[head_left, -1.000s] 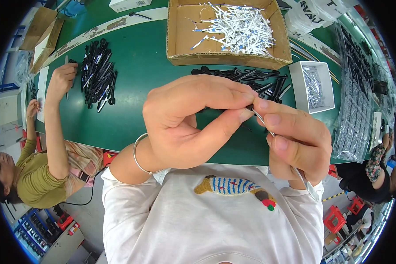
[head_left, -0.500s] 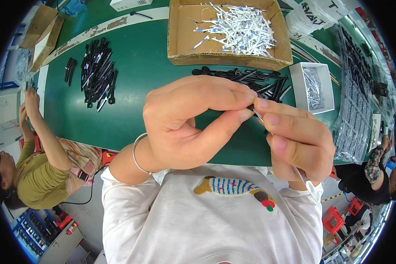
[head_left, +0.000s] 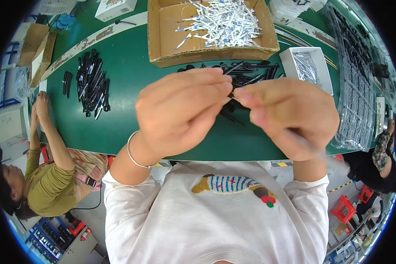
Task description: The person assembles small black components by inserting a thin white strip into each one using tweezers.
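Note:
My left hand, a metal bangle at its wrist, is closed in a pinch over the green table. Something small and dark shows at its fingertips, mostly hidden by the fingers. My right hand is closed around a thin silver tweezer-like tool. Its rear end is smeared by motion, and a thin metal piece shows between the two hands' fingertips. Just beyond the hands lies a pile of slim black parts with rounded ends, partly covered by my fingers.
Behind stands a cardboard box of white and blue strips. At right are a white box of silver pieces and a clear compartment tray. Another black pile lies left. A co-worker sits at the left.
Both hands have shifted left and slightly farther away in the picture. My right hand has turned, its fingers curled more. The whole scene has shifted a little as the head moved.

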### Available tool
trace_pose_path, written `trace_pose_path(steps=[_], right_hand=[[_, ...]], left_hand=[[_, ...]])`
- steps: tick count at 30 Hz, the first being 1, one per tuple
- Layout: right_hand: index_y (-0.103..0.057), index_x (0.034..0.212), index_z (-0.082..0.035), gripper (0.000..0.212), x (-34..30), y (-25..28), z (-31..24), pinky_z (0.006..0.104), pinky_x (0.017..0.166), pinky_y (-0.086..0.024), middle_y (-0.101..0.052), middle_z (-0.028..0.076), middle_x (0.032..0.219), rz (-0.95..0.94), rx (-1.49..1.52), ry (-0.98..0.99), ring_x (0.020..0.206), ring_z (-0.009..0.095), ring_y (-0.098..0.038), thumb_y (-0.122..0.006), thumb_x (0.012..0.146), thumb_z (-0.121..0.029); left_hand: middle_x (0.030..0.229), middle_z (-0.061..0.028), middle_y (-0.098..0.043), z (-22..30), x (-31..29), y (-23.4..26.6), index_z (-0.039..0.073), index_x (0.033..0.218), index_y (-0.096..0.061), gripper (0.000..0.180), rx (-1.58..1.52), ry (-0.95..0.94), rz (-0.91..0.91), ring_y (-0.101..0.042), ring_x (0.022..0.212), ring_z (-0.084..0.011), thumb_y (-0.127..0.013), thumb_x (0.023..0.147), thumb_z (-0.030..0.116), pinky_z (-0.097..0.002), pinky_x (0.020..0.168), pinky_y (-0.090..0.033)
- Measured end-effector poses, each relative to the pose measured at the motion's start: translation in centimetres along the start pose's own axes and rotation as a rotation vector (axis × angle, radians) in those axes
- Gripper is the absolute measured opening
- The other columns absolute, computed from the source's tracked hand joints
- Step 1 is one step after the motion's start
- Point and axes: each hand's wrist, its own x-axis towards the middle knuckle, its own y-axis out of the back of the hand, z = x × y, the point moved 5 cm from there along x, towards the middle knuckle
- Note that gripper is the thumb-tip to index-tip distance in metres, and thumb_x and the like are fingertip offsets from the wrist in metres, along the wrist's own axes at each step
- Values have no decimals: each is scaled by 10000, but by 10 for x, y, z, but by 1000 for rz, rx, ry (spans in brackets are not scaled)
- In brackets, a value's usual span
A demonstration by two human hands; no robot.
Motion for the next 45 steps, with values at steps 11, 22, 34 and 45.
trace_pose_path(steps=[11,22,34,45], right_hand=[[-602,919,18,172,-9,-4,25,247,549,-368,-518,54,746,116,33,-428,607,120,-462,-490,793,-15],[-631,804,-23,172,2,-11,20,275,498,-358,-535,45,651,-44,-39,-347,582,145,-466,-713,652,-24],[-598,900,-1,209,-7,-10,22,234,501,-271,-420,-5,636,4,193,-441,552,80,-352,-677,765,-140],[-609,855,14,122,-2,-1,1,330,555,-413,-600,117,765,-75,-312,-177,623,247,-544,-552,757,-31]], left_hand=[[941,-236,-646,-5,-3,6,-78,920,-586,118,-414,127,94,-645,920,-344,-569,803,-82,-408,819,-528],[955,-203,-640,-20,-11,-1,-48,963,-556,112,-1226,498,217,-642,929,-294,-552,851,-49,-355,779,-549],[956,-189,-623,-22,-7,-10,-79,907,-611,162,-1005,346,147,-626,924,-255,-593,756,-133,-340,827,-513],[907,-206,-639,-24,-10,4,-87,924,-583,170,-885,256,279,-658,845,-285,-563,764,-144,-348,761,-544]])
